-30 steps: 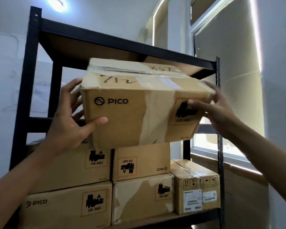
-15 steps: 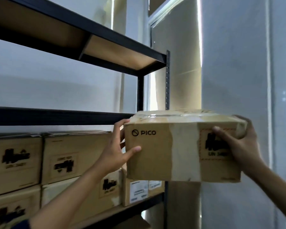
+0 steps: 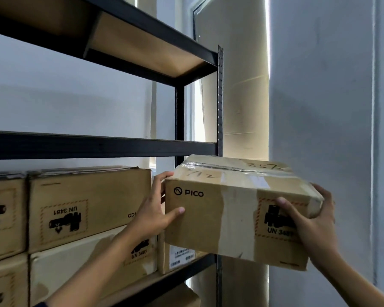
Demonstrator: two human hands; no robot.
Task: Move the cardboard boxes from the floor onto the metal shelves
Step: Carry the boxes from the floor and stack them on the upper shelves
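I hold a taped cardboard box (image 3: 217, 218) marked PICO in the air, in front of the right end of the black metal shelf unit (image 3: 102, 147). My left hand (image 3: 155, 213) grips the box's left end, thumb across the front face. My right hand (image 3: 308, 222) grips the right end, thumb on the UN 3481 label. The box is tilted slightly and overlaps the unit's front right post (image 3: 220, 96). Several like boxes (image 3: 89, 207) are stacked two high on the shelf to the left.
The shelf level above the stacked boxes (image 3: 98, 107) holds nothing in view. A smaller labelled box (image 3: 180, 255) sits at the right end of the lower shelf, under the held box. A blind-covered window (image 3: 242, 96) and a white wall (image 3: 319, 107) stand to the right.
The view has swung right and down since one second ago. The held box has gone from in front of the upper shelf level to lower, at the unit's right end. Both hands keep their grip.
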